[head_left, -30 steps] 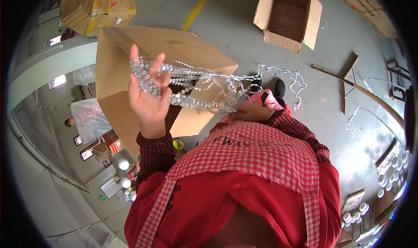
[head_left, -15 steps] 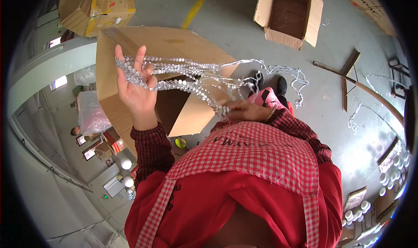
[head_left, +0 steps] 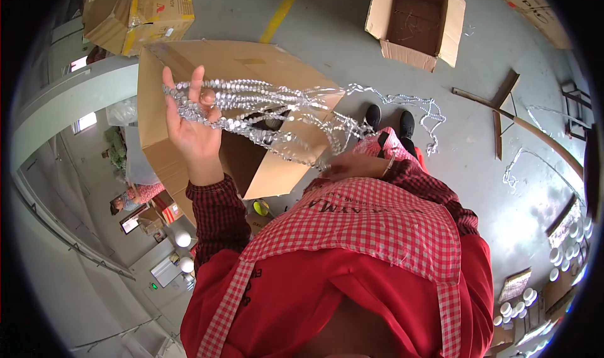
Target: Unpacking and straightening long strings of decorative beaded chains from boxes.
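Several strands of shiny silver bead garland (head_left: 251,100) are looped around the fingers of my left hand (head_left: 196,138), which is raised palm up. Two of its fingers point upward; the others curl in over the strands. From there the bundle stretches to the right, with gaps between the strands. My right hand (head_left: 353,165), low in front of the apron, is closed on the lower strands, and its fingertips are partly blurred. A loose tail of garland (head_left: 415,100) runs off past my shoes. Behind the strands stands a large open cardboard box (head_left: 296,72).
An open carton (head_left: 418,21) stands on the floor at the far right, and taped boxes (head_left: 160,18) at the far left. A crossed metal stand (head_left: 500,112) is to the right. Another person (head_left: 135,197) is at the left, beyond the box. White round pieces (head_left: 519,307) sit at lower right.
My right hand has shifted slightly, and the strands between my hands have swung and spread. My left hand has moved a little left. The person in the background has come further into view.
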